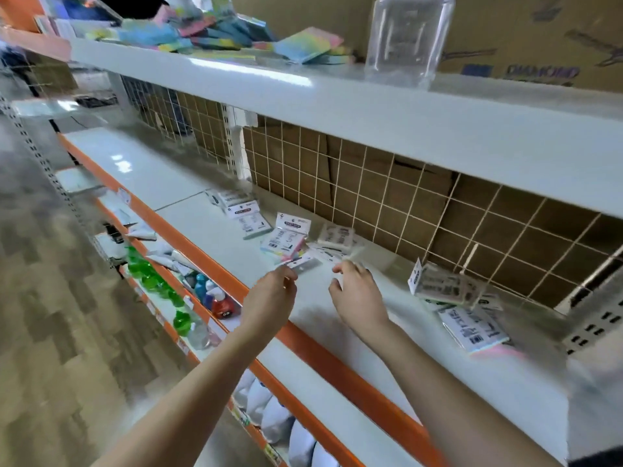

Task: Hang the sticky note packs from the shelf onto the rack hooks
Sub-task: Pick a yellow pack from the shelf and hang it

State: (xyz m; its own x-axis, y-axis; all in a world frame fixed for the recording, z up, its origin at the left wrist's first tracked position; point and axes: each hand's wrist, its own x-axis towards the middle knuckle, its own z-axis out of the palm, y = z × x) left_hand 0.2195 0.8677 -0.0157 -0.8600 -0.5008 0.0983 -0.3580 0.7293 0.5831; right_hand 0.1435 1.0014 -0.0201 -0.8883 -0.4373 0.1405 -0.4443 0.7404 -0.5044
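Head view: left hand (273,291) grip pinches a sticky note pack (303,264); right hand (358,294) reaches, fingers loosely apart.

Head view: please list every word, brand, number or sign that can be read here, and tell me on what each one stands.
"DIAMOND": blue letters on the cardboard box on the upper shelf, blurred but legible.
Sticky note packs on the middle shelf: white header cards and barcodes, print too blurred to read.
Hanging packs at the wire grid: label unreadable.
Price tags on the orange shelf edge: unreadable.
Bottles on the lower shelf: no readable text.
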